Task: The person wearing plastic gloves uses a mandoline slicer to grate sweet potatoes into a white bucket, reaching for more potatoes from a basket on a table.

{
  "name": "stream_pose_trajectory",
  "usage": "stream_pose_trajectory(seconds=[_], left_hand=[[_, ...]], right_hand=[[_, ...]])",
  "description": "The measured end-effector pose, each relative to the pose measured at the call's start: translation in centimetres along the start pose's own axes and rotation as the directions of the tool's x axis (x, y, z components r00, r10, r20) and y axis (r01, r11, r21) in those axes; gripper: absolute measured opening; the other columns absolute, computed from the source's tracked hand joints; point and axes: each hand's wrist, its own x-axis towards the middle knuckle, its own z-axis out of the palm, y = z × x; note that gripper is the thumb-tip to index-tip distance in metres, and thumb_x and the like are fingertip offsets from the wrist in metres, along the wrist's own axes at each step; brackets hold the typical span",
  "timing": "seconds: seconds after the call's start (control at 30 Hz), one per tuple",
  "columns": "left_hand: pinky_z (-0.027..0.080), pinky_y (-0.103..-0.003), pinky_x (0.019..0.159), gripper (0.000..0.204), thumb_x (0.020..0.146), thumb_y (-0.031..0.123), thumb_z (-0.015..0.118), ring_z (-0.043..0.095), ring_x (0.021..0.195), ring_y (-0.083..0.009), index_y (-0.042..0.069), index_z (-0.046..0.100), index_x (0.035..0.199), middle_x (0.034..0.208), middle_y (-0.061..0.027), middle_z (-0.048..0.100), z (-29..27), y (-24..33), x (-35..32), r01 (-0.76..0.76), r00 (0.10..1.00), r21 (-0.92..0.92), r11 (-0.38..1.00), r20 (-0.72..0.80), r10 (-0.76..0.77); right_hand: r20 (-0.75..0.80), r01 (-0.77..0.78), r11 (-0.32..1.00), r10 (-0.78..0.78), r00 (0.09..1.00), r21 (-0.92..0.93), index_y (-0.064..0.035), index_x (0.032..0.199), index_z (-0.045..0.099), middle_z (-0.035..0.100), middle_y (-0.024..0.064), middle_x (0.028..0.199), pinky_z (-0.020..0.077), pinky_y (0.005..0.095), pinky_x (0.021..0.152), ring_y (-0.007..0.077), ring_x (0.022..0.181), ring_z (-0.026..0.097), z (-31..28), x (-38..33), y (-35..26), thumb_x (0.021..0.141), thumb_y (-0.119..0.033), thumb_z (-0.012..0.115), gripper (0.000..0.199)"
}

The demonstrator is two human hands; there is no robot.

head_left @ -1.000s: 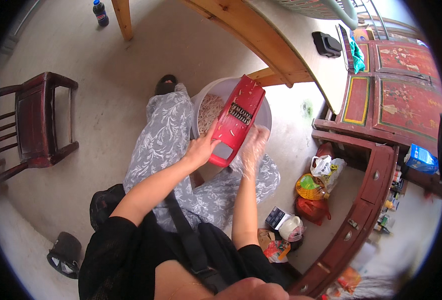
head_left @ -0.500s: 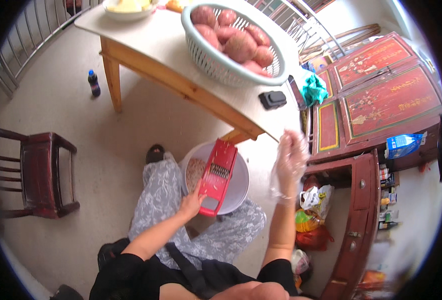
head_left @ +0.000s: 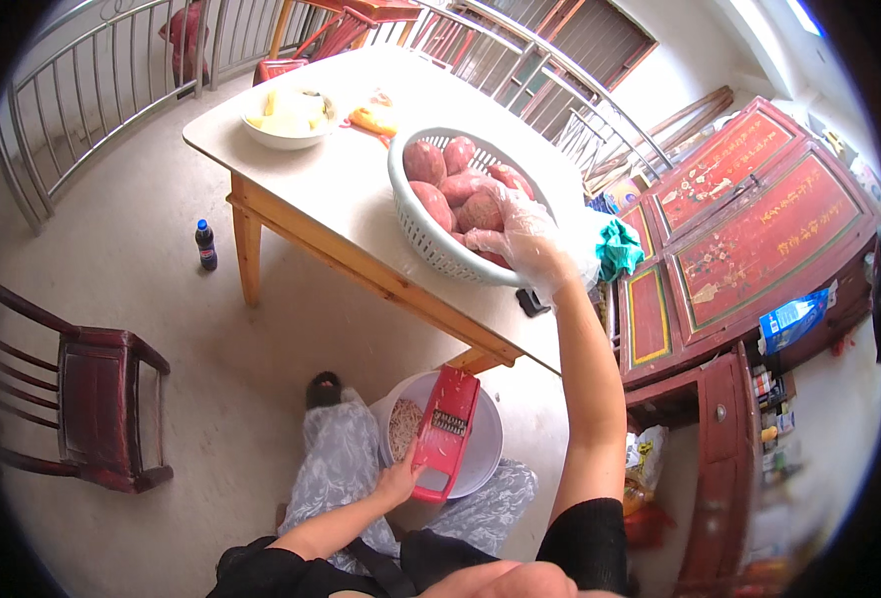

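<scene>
My left hand point(head_left: 396, 482) is closed on the frame at the near end of a red grater point(head_left: 444, 439). The grater leans across a white bucket point(head_left: 490, 429) between my knees, with pale shreds point(head_left: 404, 431) inside. On the table, a grey-green plastic basket point(head_left: 422, 231) holds several reddish sweet potatoes point(head_left: 426, 161). My right hand point(head_left: 526, 231), in a clear plastic glove, reaches into the basket's near right side. Its thumb and fingers are curved around a sweet potato point(head_left: 480, 211), which they partly cover.
The white-topped table point(head_left: 351, 189) also bears a white bowl point(head_left: 291, 140) of pale yellow pieces and a small black object point(head_left: 532, 303). A dark bottle point(head_left: 206, 245) stands on the floor near a wooden chair point(head_left: 111, 399). Red cabinets point(head_left: 749, 219) line the right, beside a teal cloth point(head_left: 620, 249).
My gloved right hand has moved from beside the table up and forward into the basket, onto a sweet potato. My left hand keeps hold of the grater over the bucket. The view has tilted upward.
</scene>
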Motion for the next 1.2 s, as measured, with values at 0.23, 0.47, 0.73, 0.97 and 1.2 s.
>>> stream_pose_trajectory(seconds=[0.23,0.47,0.73,0.97,1.2], left_hand=[[0.046,-0.053,0.068,0.069,0.09,0.04,0.045,0.059,0.078,-0.0446,0.02,0.007,0.143,0.095,-0.0265,0.06,0.0,-0.8,0.5,0.026,1.0,0.004,1.0,-0.004,-0.026],[0.046,-0.054,0.069,0.067,0.09,0.037,0.044,0.058,0.079,-0.0466,0.022,0.007,0.143,0.102,-0.028,0.058,1.6,-0.7,0.6,-0.007,1.0,-0.102,0.995,-0.029,0.004],[0.046,-0.054,0.07,0.064,0.091,0.037,0.043,0.058,0.078,-0.0475,0.021,0.009,0.142,0.1,-0.027,0.059,1.6,-0.5,0.4,-0.075,0.996,-0.08,0.994,-0.052,0.071],[0.047,-0.053,0.066,0.063,0.091,0.041,0.043,0.059,0.075,-0.0447,0.02,0.014,0.142,0.096,-0.0241,0.061,1.8,-0.7,0.6,-0.039,0.997,-0.01,0.999,-0.065,0.038],[0.046,-0.053,0.068,0.063,0.09,0.041,0.043,0.059,0.077,-0.0459,0.025,0.012,0.142,0.097,-0.0243,0.06,1.0,-0.8,1.7,-0.025,0.991,-0.049,0.998,-0.132,0.019]], right_hand=[[0.185,-0.081,0.991,0.059,0.981,0.11,-0.0078,0.114,0.055,0.055,0.0184,0.117,0.0403,0.0357,0.091,0.0312,0.106,0.053,-1.2,1.6,-1.2,0.075,-0.024,0.067,0.044],[0.091,-0.21,0.954,0.195,0.977,0.213,-0.0097,0.118,0.053,0.062,0.0134,0.098,0.045,0.0341,0.078,0.0229,0.091,0.058,3.2,9.4,3.5,0.087,-0.024,0.053,0.034],[-0.238,-0.182,0.972,0.214,0.947,0.152,-0.003,0.096,0.055,0.056,0.0072,0.074,0.0436,0.0301,0.062,0.0172,0.069,0.053,4.8,12.4,7.3,0.078,-0.018,0.058,0.024],[-0.144,0.108,0.205,0.173,0.974,0.973,-0.0065,0.109,0.051,0.056,0.005,0.099,0.0421,0.0309,0.076,0.0159,0.09,0.052,-3.1,-1.5,6.2,0.085,-0.025,0.059,0.032],[0.132,-0.12,-0.057,0.407,0.904,0.991,-0.0077,0.131,0.037,0.052,0.01,0.119,0.0437,0.0261,0.073,0.0166,0.09,0.053,4.8,-22.9,3.0,0.077,-0.02,0.067,0.064]])
